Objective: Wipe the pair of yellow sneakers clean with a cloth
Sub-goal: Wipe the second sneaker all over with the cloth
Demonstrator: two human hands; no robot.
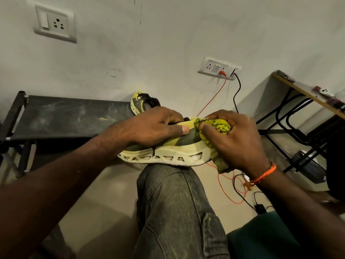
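A yellow sneaker (168,152) with a pale cut-out sole rests sideways on my knee. My left hand (156,126) grips its upper, thumb pressed on the yellow side panel. My right hand (237,139) holds a bunched yellow cloth (214,128) with dark markings against the heel end of the shoe; a strip of the cloth hangs below the sole. The second yellow sneaker (141,103) stands at the right end of the dark bench, partly hidden behind my left hand.
A dusty black bench (71,116) stands against the wall on the left. A wooden-topped table (306,94) with black metal legs is on the right. Red and black cables (237,187) run from a wall socket (218,68) down to the floor.
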